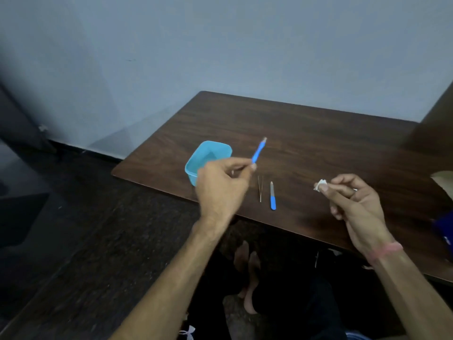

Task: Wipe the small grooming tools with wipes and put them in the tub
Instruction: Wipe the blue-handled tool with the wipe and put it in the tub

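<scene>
Blue tool [258, 150] — left fingertips' [252, 166] pinch

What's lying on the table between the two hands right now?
In the head view, slim metal tweezers and a blue-handled nail file lie side by side on the table, between the left hand and right hand.

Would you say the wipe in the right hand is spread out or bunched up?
Bunched up: the wipe shows as a small crumpled wad pinched at the fingertips of the right hand.

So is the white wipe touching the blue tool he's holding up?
Apart. The head view shows bare table between the wipe in the right hand and the blue tool in the left hand.
</scene>
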